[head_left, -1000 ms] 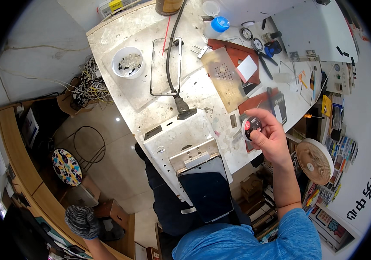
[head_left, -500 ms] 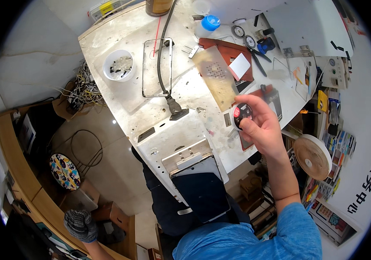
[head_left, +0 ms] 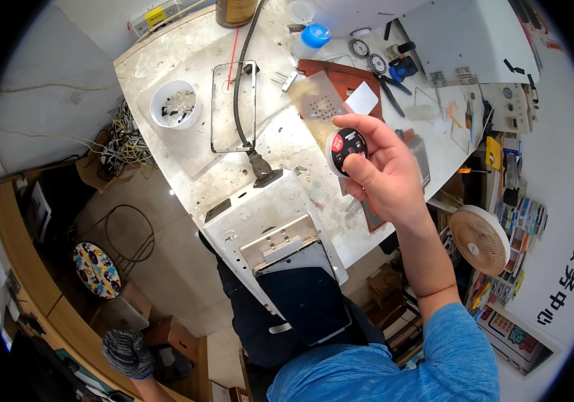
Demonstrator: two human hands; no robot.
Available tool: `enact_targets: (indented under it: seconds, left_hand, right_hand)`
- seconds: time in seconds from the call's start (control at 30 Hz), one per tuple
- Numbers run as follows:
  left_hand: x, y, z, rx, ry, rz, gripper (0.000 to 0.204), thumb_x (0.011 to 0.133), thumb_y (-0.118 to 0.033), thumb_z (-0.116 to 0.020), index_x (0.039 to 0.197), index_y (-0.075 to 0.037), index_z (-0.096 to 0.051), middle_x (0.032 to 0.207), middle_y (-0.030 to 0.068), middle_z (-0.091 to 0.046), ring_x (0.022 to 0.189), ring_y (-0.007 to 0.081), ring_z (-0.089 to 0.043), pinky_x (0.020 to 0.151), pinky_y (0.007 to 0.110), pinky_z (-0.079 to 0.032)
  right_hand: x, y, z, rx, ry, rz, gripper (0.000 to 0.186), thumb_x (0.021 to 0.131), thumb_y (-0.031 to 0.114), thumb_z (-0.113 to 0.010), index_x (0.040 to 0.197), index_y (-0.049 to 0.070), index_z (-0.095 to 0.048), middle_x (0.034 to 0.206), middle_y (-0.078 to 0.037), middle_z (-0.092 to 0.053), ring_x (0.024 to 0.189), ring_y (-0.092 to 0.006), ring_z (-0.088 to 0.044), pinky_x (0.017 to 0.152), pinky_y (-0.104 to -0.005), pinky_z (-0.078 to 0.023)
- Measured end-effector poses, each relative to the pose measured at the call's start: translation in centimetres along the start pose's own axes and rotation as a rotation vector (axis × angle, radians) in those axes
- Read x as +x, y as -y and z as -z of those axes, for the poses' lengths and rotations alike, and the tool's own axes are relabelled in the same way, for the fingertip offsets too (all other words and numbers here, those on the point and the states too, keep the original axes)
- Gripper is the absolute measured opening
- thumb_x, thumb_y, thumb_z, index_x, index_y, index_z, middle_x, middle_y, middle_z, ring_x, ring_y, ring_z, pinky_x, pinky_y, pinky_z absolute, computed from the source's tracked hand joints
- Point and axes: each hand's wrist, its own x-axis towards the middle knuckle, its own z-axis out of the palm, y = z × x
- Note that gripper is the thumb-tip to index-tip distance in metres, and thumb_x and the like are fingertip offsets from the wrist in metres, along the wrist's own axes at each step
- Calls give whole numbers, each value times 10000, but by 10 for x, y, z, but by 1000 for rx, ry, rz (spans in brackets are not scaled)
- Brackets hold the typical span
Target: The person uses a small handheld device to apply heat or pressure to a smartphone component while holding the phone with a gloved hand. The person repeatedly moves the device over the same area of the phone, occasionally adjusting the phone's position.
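My right hand [head_left: 394,177] pinches a small round spool [head_left: 349,149] with a black and red label between thumb and fingers, above the white workbench [head_left: 287,137]. Far off at the lower left, my left hand [head_left: 128,354] wears a grey knitted glove and is curled into a fist; whatever it may hold is hidden. A tablet [head_left: 306,291] with a dark screen lies on the white machine [head_left: 233,228] in front of me. Behind the spool is a translucent yellowish sheet [head_left: 317,100] with small dark bits on it.
A thick black cable [head_left: 239,100] plugs into the machine and crosses a thin rectangular frame [head_left: 214,110]. To its left stands a white tub [head_left: 174,119] of scraps. Farther back are a blue-capped bottle [head_left: 310,40] and pliers [head_left: 391,94]. A fan [head_left: 480,240] stands right.
My right hand has moved left and away from me with the spool, whose label now faces up more fully. My left hand is nearly still.
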Motion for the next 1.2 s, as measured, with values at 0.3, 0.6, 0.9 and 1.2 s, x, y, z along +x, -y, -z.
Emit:
enact_targets:
  seconds: [0.3, 0.6, 0.9, 1.2]
  left_hand:
    - [-8, -9, -11, -48, -8, -17, 266, 947, -284, -525, 893, -46, -633, 879, 125, -625, 851, 348, -573, 814, 464, -460]
    - [4, -25, -13, -102, -70, -48, 274, 936, -253, -520, 766, -53, -598, 772, 127, -578, 718, 345, -539, 675, 460, -437]
    - [-40, -24, -31, 13, -36, 87, 329, 924, -360, -510, 868, -67, -648, 919, 135, -630, 895, 364, -566, 852, 465, -445]
    - [-36, -36, -18, -186, 186, 221, 359, 922, -384, -502, 869, -52, -627, 913, 146, -612, 876, 364, -561, 806, 460, -448]
  right_hand:
    - [13, -3, -11, 14, 8, 72, 482, 912, 180, -657, 1309, 3, -450, 875, -21, -564, 606, -37, -475, 496, -168, -384]
    - [21, 2, -17, 56, 31, 59, 444, 914, 168, -654, 1276, -8, -466, 933, -35, -583, 644, -54, -509, 549, -193, -415]
    - [19, -1, -17, 76, -6, 85, 435, 917, 156, -648, 1282, -1, -470, 930, -35, -586, 629, -57, -495, 541, -191, -398]
    - [13, -6, -15, 33, -69, 41, 501, 919, 186, -644, 1338, 19, -428, 878, 0, -546, 601, -39, -444, 523, -165, -367]
